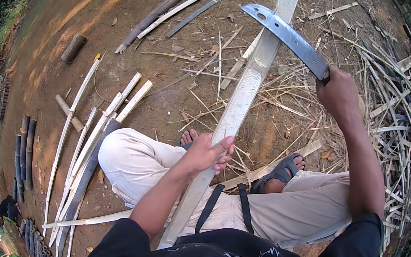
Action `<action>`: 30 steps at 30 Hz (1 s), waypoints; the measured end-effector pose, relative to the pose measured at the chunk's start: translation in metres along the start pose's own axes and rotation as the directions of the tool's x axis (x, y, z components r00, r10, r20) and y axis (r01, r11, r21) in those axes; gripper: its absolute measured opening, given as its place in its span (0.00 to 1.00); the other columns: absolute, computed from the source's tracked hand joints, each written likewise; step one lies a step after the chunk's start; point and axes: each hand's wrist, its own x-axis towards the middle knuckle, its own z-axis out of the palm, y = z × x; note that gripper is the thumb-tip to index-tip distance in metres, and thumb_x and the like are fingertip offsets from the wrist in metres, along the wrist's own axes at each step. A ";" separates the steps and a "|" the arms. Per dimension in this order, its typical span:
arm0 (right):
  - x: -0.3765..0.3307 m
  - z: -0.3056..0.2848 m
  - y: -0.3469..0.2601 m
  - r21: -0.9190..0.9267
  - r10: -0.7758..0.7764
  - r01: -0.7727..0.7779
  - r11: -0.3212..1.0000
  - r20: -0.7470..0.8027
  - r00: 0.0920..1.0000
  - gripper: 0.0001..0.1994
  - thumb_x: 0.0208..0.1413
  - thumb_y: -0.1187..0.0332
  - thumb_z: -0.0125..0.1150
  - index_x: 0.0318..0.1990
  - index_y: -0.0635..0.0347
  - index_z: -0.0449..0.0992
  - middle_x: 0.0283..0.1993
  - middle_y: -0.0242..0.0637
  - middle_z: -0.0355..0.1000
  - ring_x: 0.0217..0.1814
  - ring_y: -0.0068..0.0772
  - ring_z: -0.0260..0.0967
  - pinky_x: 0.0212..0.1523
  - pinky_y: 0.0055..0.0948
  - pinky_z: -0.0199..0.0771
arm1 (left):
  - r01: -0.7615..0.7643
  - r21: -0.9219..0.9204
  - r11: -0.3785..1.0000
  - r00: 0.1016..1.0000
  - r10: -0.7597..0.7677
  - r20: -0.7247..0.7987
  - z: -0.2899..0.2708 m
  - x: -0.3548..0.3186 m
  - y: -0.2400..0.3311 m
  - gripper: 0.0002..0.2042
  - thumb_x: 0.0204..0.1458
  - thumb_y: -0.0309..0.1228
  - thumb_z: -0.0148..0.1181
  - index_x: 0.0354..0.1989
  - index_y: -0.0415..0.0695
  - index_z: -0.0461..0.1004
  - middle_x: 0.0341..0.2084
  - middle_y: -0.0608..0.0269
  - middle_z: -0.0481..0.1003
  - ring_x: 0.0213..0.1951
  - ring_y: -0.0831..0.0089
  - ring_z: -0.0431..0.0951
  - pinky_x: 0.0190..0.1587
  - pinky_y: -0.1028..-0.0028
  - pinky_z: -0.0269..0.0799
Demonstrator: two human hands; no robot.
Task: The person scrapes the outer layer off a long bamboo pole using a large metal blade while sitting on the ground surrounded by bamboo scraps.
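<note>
A long, pale split-bamboo slat (239,99) runs from beside my body, between my legs, to the far edge of the view. My left hand (207,154) is wrapped round its near part, thumb on top. My right hand (341,93) is closed round the grip of a machete (297,43), off to the slat's right. The machete has a broad, curved grey blade with several holes in it. Its blade lies across the slat's far part; I cannot tell whether the two touch. My fingers hide the grip.
Split bamboo strips (86,163) lie at the left, by my knee. Dark bamboo pieces (28,154) stand farther left. A heap of thin shavings (394,126) covers the right side. A dark pole (165,12) lies ahead. My sandalled foot (280,173) rests right of the slat.
</note>
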 end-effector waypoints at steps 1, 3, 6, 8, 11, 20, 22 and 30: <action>-0.010 0.000 -0.005 -0.013 -0.100 0.101 0.995 0.050 0.994 0.05 0.49 0.68 0.62 0.28 0.60 0.75 0.28 0.45 0.78 0.30 0.45 0.80 0.36 0.41 0.81 | 0.007 0.001 1.000 1.000 -0.007 -0.008 0.002 0.000 0.001 0.16 0.66 0.41 0.55 0.34 0.38 0.69 0.17 0.66 0.64 0.19 0.78 0.65 0.19 0.77 0.62; -0.041 0.013 -0.029 -0.025 -0.299 0.305 0.952 0.132 0.945 0.06 0.47 0.69 0.62 0.29 0.60 0.75 0.28 0.45 0.78 0.30 0.45 0.80 0.36 0.41 0.81 | 0.041 0.014 0.999 0.999 -0.041 -0.007 0.012 0.000 0.014 0.17 0.66 0.42 0.55 0.34 0.38 0.68 0.17 0.67 0.65 0.17 0.78 0.65 0.19 0.76 0.62; -0.056 0.032 -0.043 -0.014 -0.583 0.584 0.811 0.041 0.811 0.07 0.44 0.69 0.63 0.30 0.60 0.75 0.29 0.42 0.78 0.31 0.43 0.80 0.36 0.39 0.80 | 0.014 0.035 0.999 1.000 -0.015 0.016 0.004 -0.001 0.013 0.18 0.66 0.44 0.54 0.34 0.39 0.68 0.16 0.67 0.65 0.15 0.79 0.64 0.18 0.76 0.63; -0.033 0.017 -0.029 -0.021 -0.395 0.400 0.916 0.127 0.910 0.06 0.45 0.69 0.63 0.30 0.60 0.75 0.31 0.44 0.78 0.33 0.45 0.80 0.36 0.40 0.80 | 0.020 0.025 1.000 0.999 -0.020 0.027 0.004 -0.002 0.012 0.17 0.66 0.43 0.54 0.34 0.39 0.68 0.16 0.67 0.65 0.15 0.78 0.64 0.19 0.76 0.63; -0.035 0.016 -0.019 -0.008 -0.324 0.327 0.945 0.111 0.939 0.08 0.46 0.68 0.62 0.32 0.61 0.76 0.31 0.46 0.78 0.32 0.46 0.79 0.35 0.42 0.80 | 0.034 -0.007 0.999 0.998 -0.034 0.048 0.010 0.003 0.010 0.17 0.65 0.43 0.56 0.34 0.40 0.69 0.16 0.67 0.64 0.16 0.78 0.64 0.19 0.76 0.63; -0.030 0.015 -0.025 -0.046 -0.316 0.323 0.945 0.115 0.942 0.09 0.49 0.66 0.63 0.31 0.62 0.75 0.30 0.45 0.78 0.29 0.44 0.79 0.33 0.40 0.80 | 0.032 -0.053 0.998 0.999 -0.030 0.043 0.003 0.004 0.006 0.17 0.65 0.42 0.55 0.34 0.39 0.69 0.16 0.68 0.64 0.17 0.79 0.63 0.19 0.78 0.61; -0.050 0.017 -0.043 0.010 -0.324 0.327 0.945 0.181 0.929 0.09 0.49 0.66 0.61 0.31 0.64 0.75 0.29 0.46 0.78 0.28 0.46 0.79 0.33 0.40 0.80 | 0.058 -0.057 0.997 0.998 -0.057 0.026 0.003 0.007 0.009 0.16 0.66 0.41 0.55 0.34 0.39 0.69 0.17 0.67 0.64 0.17 0.78 0.63 0.19 0.78 0.61; -0.038 0.021 -0.033 0.052 -0.347 0.343 0.938 0.104 0.932 0.08 0.50 0.67 0.61 0.29 0.62 0.74 0.27 0.47 0.77 0.29 0.46 0.79 0.32 0.42 0.80 | 0.031 -0.033 0.999 0.999 -0.030 0.022 0.004 0.011 0.015 0.16 0.66 0.42 0.55 0.34 0.39 0.71 0.16 0.67 0.65 0.15 0.77 0.65 0.19 0.75 0.64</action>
